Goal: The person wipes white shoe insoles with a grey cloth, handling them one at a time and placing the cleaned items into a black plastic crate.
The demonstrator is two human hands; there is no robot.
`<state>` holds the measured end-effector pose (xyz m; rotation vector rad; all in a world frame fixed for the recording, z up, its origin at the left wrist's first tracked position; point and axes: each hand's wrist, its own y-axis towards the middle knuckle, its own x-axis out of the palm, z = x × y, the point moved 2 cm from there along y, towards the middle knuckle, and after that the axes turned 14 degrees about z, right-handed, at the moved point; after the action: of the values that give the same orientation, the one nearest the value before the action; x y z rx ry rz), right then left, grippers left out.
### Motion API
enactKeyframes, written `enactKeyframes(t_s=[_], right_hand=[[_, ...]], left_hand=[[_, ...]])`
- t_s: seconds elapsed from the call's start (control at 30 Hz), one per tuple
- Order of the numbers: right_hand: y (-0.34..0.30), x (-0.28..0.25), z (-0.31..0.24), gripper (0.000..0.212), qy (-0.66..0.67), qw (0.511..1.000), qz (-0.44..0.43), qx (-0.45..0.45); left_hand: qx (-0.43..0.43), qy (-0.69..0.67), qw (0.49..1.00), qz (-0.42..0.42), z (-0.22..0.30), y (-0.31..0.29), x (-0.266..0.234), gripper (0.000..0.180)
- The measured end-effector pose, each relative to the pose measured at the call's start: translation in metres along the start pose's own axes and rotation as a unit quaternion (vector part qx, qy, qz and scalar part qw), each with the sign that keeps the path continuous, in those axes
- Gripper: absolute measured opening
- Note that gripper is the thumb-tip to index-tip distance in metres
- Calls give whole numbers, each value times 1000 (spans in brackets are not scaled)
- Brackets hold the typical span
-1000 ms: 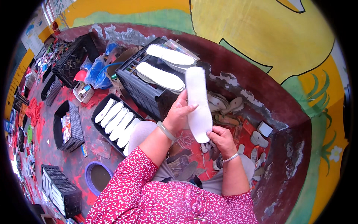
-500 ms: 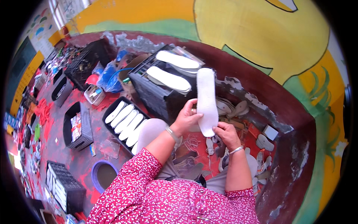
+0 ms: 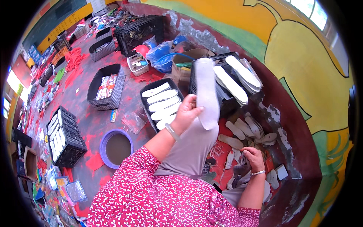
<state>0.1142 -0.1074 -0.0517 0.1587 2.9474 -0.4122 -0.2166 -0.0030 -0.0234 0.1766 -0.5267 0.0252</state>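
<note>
My left hand [image 3: 187,115] grips the edge of a long white insole [image 3: 207,94], thumb on its face, holding it upright above my knee. My right hand [image 3: 254,159] is away from it, lower right, with fingertips pinched together; whether anything small is in them I cannot make out. Beyond the held insole, two stacks of white insoles, a nearer stack [image 3: 231,87] and a farther stack [image 3: 244,72], lie on an upturned black crate [image 3: 228,109]. Left of my knee, a dark basket [image 3: 145,97] holds a row of white insoles [image 3: 163,99].
Loose insoles and shoe pieces [image 3: 245,130] lie on the red floor by the wall at right. A purple basin [image 3: 132,145] stands at left, with a black crate of insoles [image 3: 73,151] beyond it. A grey woven basket [image 3: 120,89] and a white basket [image 3: 138,70] stand farther off.
My right hand has let go of the insole's lower end and moved down and right. My left hand still holds the insole. The view has swung left.
</note>
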Motion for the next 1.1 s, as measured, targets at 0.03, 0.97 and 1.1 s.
enactKeyframes(t_s=[0.03,0.97,1.1], right_hand=[[0,2,2,14,-11,1000,6,2],[22,27,46,18,37,984,116,126],[29,28,53,17,28,979,113,169]], left_hand=[[-1,10,999,30,4,3,-27,36],[211,756,620,-6,-92,83,-251,16],[206,783,586,-33,-126,97,-258,17]])
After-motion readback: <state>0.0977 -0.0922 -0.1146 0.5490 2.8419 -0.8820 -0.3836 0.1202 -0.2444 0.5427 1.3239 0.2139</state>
